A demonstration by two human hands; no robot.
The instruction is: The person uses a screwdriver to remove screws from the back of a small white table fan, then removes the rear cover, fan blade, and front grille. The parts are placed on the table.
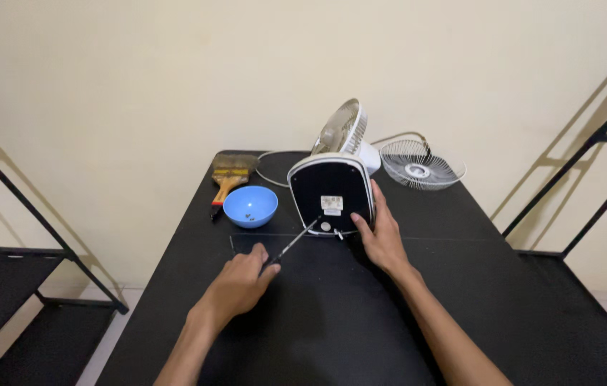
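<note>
A small white table fan (339,179) lies tipped over on the black table (332,322), its black underside facing me. My right hand (380,239) grips the right edge of the fan's base. My left hand (240,286) holds a thin black screwdriver (293,243) whose tip touches the lower part of the base, near a white label.
A blue bowl (250,206) with small dark bits inside sits left of the fan. Behind it lies a wooden-handled paintbrush (229,179). The fan's detached wire grille (421,166) rests at the back right. Black metal racks (17,271) stand on both sides.
</note>
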